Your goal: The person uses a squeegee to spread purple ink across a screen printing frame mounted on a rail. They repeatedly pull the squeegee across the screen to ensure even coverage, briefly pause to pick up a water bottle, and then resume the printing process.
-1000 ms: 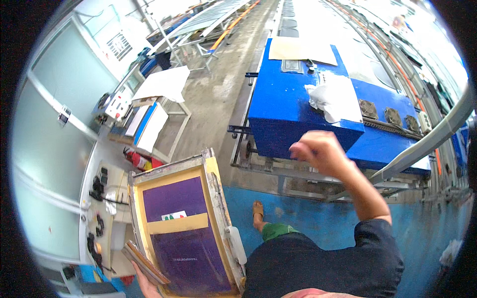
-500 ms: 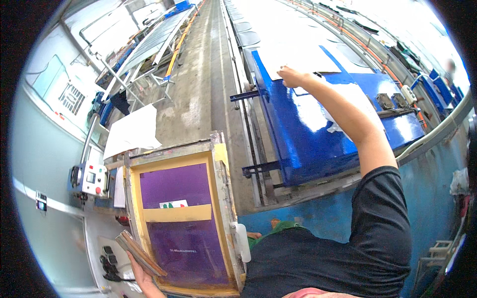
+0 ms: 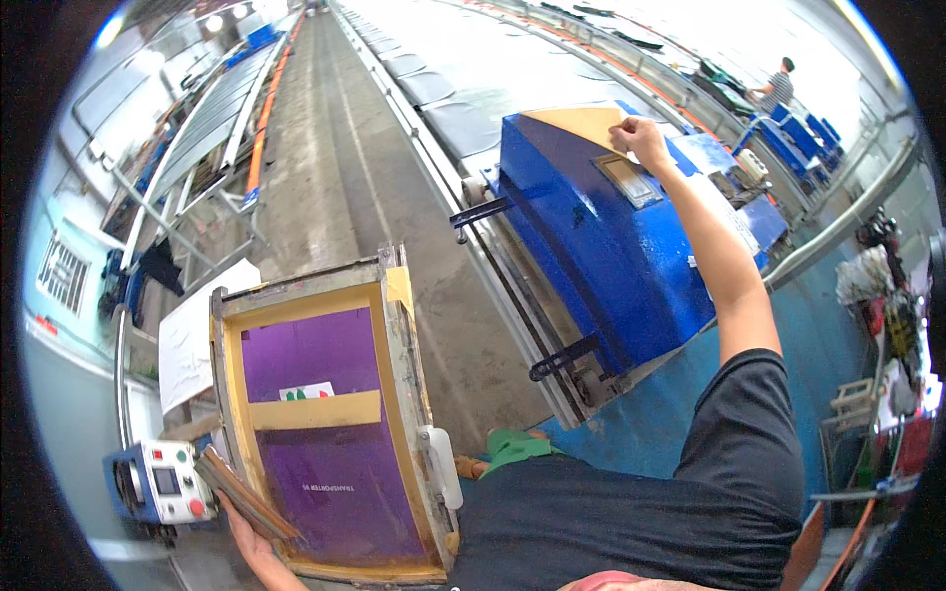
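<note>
Left hand (image 3: 251, 537) fingers round a purple-meshed screen frame (image 3: 325, 414), right hand (image 3: 641, 140) fingers pinching tan sheet (image 3: 581, 123) on blue table (image 3: 601, 246)

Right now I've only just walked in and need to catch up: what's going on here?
A person carries a framed printing screen with purple mesh at their left side; the left hand grips its lower edge together with a wooden squeegee. The right hand reaches out onto a tan sheet atop the blue table. Another person works far off.

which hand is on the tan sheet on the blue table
The right hand, stretched out to the tan sheet on the blue table. The left hand holds the purple screen frame.
</note>
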